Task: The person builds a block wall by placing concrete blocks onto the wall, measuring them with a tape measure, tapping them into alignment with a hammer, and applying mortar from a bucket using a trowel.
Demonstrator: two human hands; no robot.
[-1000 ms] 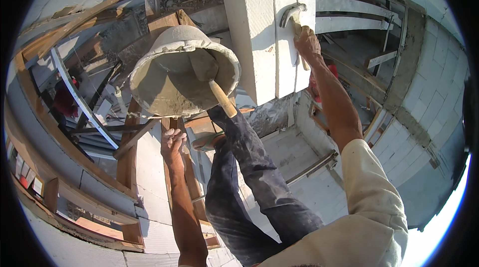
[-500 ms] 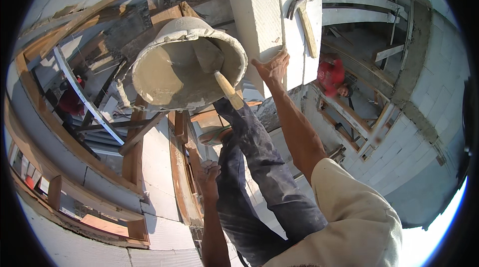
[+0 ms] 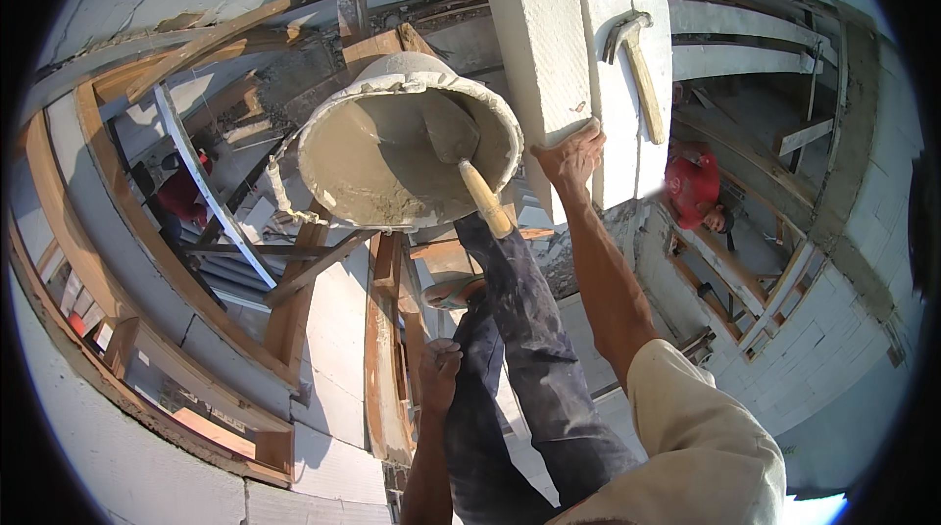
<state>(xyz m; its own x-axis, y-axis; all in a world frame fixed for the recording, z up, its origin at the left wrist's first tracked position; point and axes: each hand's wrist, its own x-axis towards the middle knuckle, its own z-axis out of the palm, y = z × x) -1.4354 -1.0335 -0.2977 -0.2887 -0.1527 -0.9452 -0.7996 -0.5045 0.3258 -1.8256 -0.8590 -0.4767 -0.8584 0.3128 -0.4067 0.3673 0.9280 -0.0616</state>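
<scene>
My right hand (image 3: 572,158) is closed on the near end of a white block (image 3: 542,45), its fingers curled over the edge. More white blocks (image 3: 606,84) stand tight beside it. A claw hammer (image 3: 642,79) with a wooden handle lies on top of them. Left of that hand is a mortar-caked bucket (image 3: 338,157) with wet grey mortar inside. A trowel (image 3: 451,128) rests in the bucket, its wooden handle sticking out over the near rim. My left hand (image 3: 439,368) is a fist low beside my leg, near wooden boards; whatever it may hold is hidden.
Wooden frames (image 3: 127,187) and a pale metal bar (image 3: 216,187) span the left side above a lower level. A person in red (image 3: 692,190) is below on the right, another (image 3: 183,192) below on the left. A block wall (image 3: 333,349) runs along the near left.
The whole view has shifted, so everything sits a little further right and lower. My right hand stays on the block; the trowel and hammer keep their places.
</scene>
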